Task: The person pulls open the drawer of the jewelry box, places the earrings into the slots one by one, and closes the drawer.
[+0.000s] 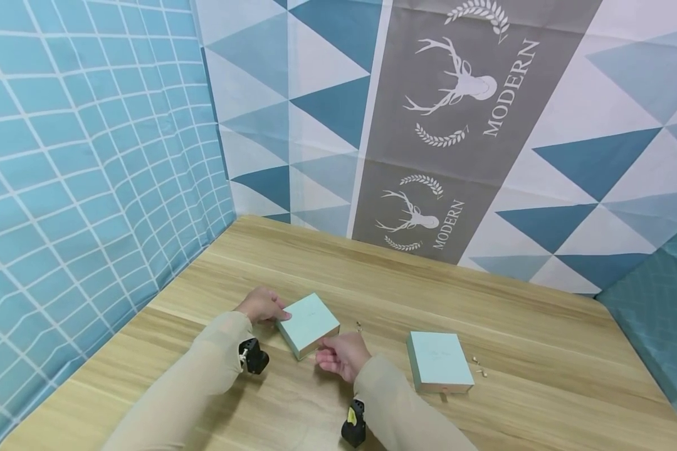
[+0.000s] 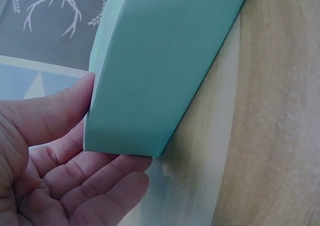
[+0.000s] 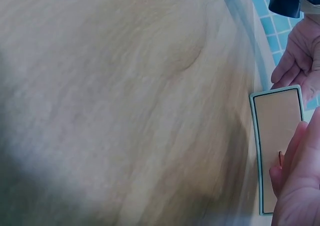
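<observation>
Two pale green boxes sit on the wood-grained tabletop [image 1: 293, 407], and my hands are at the left one. This left-hand box [image 1: 310, 322] lies at a slant, its plain lid side up with faint lettering on it, one end turned towards my right hand [image 1: 344, 356]. My left hand [image 1: 265, 305] grips the far-left corner: the thumb presses along the upper edge while the other fingers curl in against the adjoining side, so the corner is pinched between them. At the opposite end, the right wrist view shows a tan panel [image 3: 272, 110] framed by a green rim, with a small orange tab [image 3: 280, 159] standing out from it. The fingers of my right hand are bent close together right at that tab; I cannot tell whether they pinch it or only touch beside it. Just beyond that hand, a few tiny pieces [image 1: 359, 326] lie near the box. Well apart to the right rests the second box [image 1: 441, 357], with more tiny pieces [image 1: 476, 362] scattered by its right side, too small to make out. I wear light sleeves [image 1: 203, 357] and a black device [image 1: 254, 357] at each wrist. Behind the tabletop hangs a cloth with triangles and deer heads [image 1: 457, 88].
</observation>
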{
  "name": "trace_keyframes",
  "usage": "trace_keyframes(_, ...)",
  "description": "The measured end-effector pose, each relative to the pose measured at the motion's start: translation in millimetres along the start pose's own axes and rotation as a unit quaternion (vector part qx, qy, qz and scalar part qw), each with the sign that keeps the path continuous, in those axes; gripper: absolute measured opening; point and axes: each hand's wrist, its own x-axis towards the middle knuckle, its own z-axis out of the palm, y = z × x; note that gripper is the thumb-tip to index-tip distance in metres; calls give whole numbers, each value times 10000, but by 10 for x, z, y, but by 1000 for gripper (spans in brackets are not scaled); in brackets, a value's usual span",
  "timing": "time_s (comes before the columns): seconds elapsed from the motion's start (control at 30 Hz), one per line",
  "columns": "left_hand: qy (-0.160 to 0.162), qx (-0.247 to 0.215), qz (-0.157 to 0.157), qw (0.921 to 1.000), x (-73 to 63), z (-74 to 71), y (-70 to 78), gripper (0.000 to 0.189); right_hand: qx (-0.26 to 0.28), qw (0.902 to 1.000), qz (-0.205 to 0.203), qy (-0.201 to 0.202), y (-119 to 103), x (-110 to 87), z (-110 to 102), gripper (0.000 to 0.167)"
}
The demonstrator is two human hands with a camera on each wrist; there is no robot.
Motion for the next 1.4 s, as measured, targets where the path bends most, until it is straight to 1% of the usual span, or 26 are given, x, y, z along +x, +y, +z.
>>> trace_keyframes(0.2, -20, 112, 73, 9999, -13, -7, 5, 22, -115, 9999, 28, 3, 3, -1, -25, 17)
trace_keyframes(0.4, -10, 87, 29, 10000, -12, -7, 11, 21, -172, 9996, 127, -161, 8, -1, -16, 17)
trace_keyframes(0.6, -18, 57, -81, 9999, -9, 0, 16, 22, -197, 9996, 116, -160, 23, -6, -12, 17)
trace_keyframes(0.67, -12, 94, -51, 9999, -13, 1, 19, 22, -218, 9996, 106, -165, 23, -4, -16, 17)
trace_keyframes(0.93, -7, 156, 15, 9999, -64, -5, 55, 15, -341, 9992, 156, -150, 8, -6, -35, 19)
trace_keyframes(1.4, 33, 147, -12, 9999, -66, -11, 44, 14, -273, 9993, 163, -173, 28, 17, -32, 18)
